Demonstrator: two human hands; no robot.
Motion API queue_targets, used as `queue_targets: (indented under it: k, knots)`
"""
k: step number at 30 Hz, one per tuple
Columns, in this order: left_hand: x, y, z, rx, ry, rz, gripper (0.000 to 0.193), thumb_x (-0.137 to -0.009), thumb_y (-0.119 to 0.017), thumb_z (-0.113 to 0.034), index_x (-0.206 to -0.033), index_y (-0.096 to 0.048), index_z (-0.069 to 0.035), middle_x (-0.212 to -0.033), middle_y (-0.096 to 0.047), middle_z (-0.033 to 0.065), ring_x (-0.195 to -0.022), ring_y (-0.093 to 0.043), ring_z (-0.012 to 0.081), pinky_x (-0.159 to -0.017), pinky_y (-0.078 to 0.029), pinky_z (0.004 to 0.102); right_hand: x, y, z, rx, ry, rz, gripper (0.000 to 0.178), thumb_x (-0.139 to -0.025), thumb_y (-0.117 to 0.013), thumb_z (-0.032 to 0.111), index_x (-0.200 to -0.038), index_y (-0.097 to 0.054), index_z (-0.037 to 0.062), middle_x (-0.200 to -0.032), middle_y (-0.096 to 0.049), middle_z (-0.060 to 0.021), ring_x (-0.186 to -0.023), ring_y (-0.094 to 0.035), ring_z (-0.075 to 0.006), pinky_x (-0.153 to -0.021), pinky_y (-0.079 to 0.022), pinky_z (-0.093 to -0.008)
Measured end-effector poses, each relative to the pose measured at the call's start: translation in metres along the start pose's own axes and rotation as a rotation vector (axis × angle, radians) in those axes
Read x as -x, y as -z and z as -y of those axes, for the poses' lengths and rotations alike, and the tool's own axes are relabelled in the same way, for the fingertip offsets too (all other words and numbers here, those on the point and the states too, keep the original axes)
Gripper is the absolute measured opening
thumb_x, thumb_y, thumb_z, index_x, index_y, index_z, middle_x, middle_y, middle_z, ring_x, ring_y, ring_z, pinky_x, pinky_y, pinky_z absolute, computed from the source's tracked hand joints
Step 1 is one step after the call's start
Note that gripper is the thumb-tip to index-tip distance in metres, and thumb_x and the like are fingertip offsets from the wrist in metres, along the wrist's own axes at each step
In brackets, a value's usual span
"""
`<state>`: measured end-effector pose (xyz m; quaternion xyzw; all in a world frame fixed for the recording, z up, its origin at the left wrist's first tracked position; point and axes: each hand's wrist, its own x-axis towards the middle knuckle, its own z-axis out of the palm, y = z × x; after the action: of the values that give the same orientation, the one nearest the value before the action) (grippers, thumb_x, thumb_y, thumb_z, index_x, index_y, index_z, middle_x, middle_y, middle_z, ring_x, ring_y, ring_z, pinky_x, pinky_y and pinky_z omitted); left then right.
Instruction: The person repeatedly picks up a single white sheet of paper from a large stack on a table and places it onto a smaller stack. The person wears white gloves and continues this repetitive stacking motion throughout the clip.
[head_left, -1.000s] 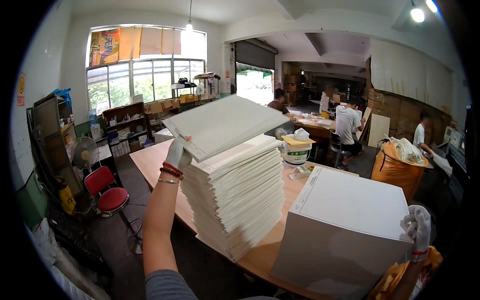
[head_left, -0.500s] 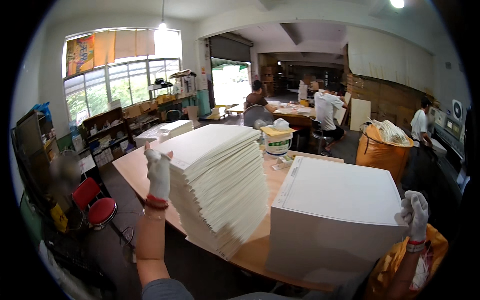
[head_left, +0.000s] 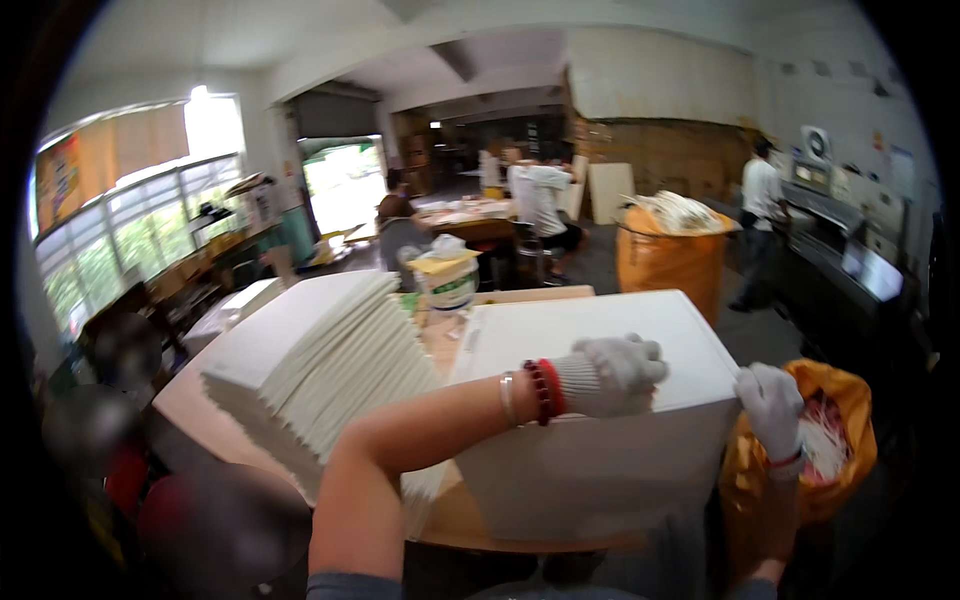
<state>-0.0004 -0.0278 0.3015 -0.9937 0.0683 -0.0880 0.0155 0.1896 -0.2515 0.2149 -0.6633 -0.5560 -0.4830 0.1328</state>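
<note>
A squared stack of large white paper sheets [head_left: 590,335] stands on the right of the table, a thin printed border along its top sheet. My left hand [head_left: 610,375], in a white knit glove, reaches across to the right over this stack's front edge. Its fingers are curled and slightly blurred; whatever they hold is hidden. Close against the stack's front right corner is my right hand [head_left: 770,410], also gloved, with fingers bunched together. I cannot make out whether a sheet corner is in them. Left of my forearm leans a fanned, uneven stack of white sheets [head_left: 300,340].
Both stacks rest on a light wooden table [head_left: 195,385]. A white bucket [head_left: 447,285] stands behind them. An orange sack of strips [head_left: 850,400] is beside my right hand, and a larger orange sack [head_left: 670,260] stands farther back. People work at a far table [head_left: 465,212] and by a machine [head_left: 825,215].
My left hand has left the fanned stack and swung right, over the squared stack. My right hand stays by the corner. The view has turned right.
</note>
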Motion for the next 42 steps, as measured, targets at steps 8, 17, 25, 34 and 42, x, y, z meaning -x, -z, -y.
queue_targets:
  k: [8,17,25,34,42]
  knots:
    - [-0.008,-0.023,0.016,0.253,-0.277,-0.280,0.006,-0.081,-0.063,-0.004,-0.086,-0.061,-0.001,-0.117,-0.066,0.0117,-0.102,-0.064,0.0311,-0.084,-0.053,0.0366,-0.074,-0.018,0.010,-0.399,-0.134,-0.438,0.011,-0.090,-0.063,0.012,-0.095,-0.062,0.0025,-0.069,-0.053,-0.0103,-0.060,-0.055,-0.0267,-0.056,-0.043,-0.0370]
    - [-0.002,-0.001,0.010,0.499,0.007,-0.081,0.027,-0.087,-0.073,-0.012,-0.111,-0.066,-0.001,-0.083,-0.061,0.0039,-0.075,-0.053,0.0098,-0.068,-0.047,0.0267,-0.075,-0.013,0.018,-0.753,-0.571,-0.348,0.017,-0.096,-0.053,0.008,-0.083,-0.058,-0.0016,-0.058,-0.045,-0.0102,-0.052,-0.051,-0.0247,-0.046,-0.037,-0.0361]
    - [-0.001,0.000,0.005,0.475,0.100,-0.096,0.049,-0.080,-0.081,-0.016,-0.124,-0.062,-0.003,-0.078,-0.057,0.0013,-0.073,-0.052,0.0115,-0.069,-0.047,0.0276,-0.074,-0.021,0.014,-0.612,-0.387,-0.459,0.022,-0.097,-0.052,0.010,-0.080,-0.056,-0.0024,-0.056,-0.043,-0.0108,-0.049,-0.047,-0.0255,-0.046,-0.036,-0.0371]
    - [-0.003,-0.006,0.021,0.343,-0.182,-0.132,0.059,-0.081,-0.076,-0.013,-0.136,-0.053,-0.011,-0.104,-0.065,0.0094,-0.095,-0.066,0.0289,-0.084,-0.052,0.0346,-0.075,-0.020,0.016,-0.676,-0.438,-0.437,0.021,-0.096,-0.052,0.011,-0.081,-0.056,-0.0029,-0.057,-0.044,-0.0114,-0.049,-0.047,-0.0266,-0.048,-0.037,-0.0376]
    - [-0.001,-0.007,0.013,0.363,-0.079,-0.242,0.058,-0.078,-0.080,-0.009,-0.131,-0.055,-0.007,-0.114,-0.065,0.0121,-0.102,-0.064,0.0281,-0.088,-0.049,0.0333,-0.075,-0.021,0.018,-0.572,-0.388,-0.494,0.021,-0.096,-0.052,0.010,-0.079,-0.055,-0.0025,-0.059,-0.043,-0.0108,-0.049,-0.047,-0.0261,-0.048,-0.037,-0.0370]
